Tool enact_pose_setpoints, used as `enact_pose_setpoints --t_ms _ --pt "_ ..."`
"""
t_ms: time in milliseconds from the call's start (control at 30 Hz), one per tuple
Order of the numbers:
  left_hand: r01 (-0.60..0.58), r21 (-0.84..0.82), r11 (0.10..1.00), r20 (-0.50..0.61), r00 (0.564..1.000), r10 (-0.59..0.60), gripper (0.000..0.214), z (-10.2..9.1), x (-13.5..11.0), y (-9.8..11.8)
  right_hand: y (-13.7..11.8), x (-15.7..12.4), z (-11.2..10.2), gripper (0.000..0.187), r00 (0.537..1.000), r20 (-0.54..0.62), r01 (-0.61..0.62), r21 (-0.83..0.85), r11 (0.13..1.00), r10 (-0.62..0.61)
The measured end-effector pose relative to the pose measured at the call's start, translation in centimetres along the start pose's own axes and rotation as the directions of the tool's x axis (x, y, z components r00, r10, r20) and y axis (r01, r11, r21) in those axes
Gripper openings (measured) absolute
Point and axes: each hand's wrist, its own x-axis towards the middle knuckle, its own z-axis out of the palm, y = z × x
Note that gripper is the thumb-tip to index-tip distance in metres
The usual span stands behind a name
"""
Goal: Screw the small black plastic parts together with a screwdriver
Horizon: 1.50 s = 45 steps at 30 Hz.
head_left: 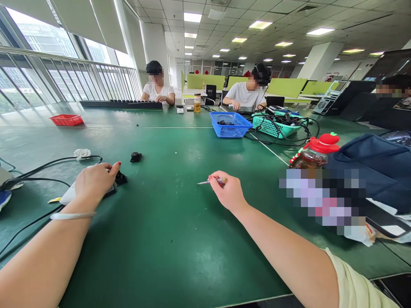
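Observation:
My right hand (227, 192) is closed around a small screwdriver (221, 180) above the green table (180, 239); its thin metal shaft points left. On the left, my left hand (93, 182) lies curled over a flat white-and-black object (68, 196). Small black parts (121, 178) stick out beyond its thumb. Most of its fingers are hidden, so what exactly they grip is unclear. A separate small black piece (135, 157) lies on the table just past this hand.
Black cables (41, 180) and a crumpled white tissue (82, 154) lie left. Farther off are a red tray (66, 120), a blue basket (230, 130) and a green basket (272, 127) with cables. A red-lidded bottle (313, 156) and dark bag (372, 167) stand right. Several people sit around.

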Motion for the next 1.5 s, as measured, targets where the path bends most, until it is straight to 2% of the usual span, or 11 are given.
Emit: enact_pose_setpoints --t_ms 133,500,800,1000,1200,1300,1400,1500 --pt "-0.030 -0.019 0.999 0.028 0.999 0.030 0.061 0.0 -0.1 0.1 -0.1 0.0 0.0 0.030 1.000 0.000 -0.010 -0.002 1.000 0.010" --pt "-0.026 0.021 0.999 0.077 0.997 0.024 0.057 -0.3 -0.3 0.1 0.0 -0.1 0.0 0.029 1.000 0.005 -0.023 0.020 1.000 0.022" --pt "-0.135 0.168 0.976 -0.017 0.990 0.140 0.061 0.4 -0.3 0.6 -0.2 0.0 0.0 0.031 1.000 -0.003 0.003 -0.016 1.000 -0.003" --pt "-0.131 0.168 0.977 0.043 0.991 0.125 0.058 0.6 -0.2 0.6 -0.1 0.0 0.0 0.031 1.000 -0.006 0.017 -0.006 1.000 -0.017" --pt "-0.128 0.147 0.981 0.056 0.991 0.121 0.060 0.8 -0.2 0.6 -0.2 0.0 0.1 0.032 1.000 0.009 0.020 0.000 1.000 -0.020" --pt "-0.114 0.112 0.987 0.029 0.993 0.112 0.061 0.2 -0.4 0.4 -0.2 0.0 0.0 0.032 1.000 0.004 0.014 0.002 1.000 -0.014" --pt "-0.051 0.069 0.996 -0.035 0.998 0.054 0.069 -1.1 -0.8 -0.1 -0.2 0.0 -0.1 0.031 1.000 0.005 0.012 0.008 1.000 -0.012" --pt "0.001 0.106 0.994 0.033 0.999 -0.004 0.062 -2.1 -1.3 -0.7 -0.1 -0.1 -0.1 0.031 1.000 0.009 0.017 0.015 1.000 -0.018"
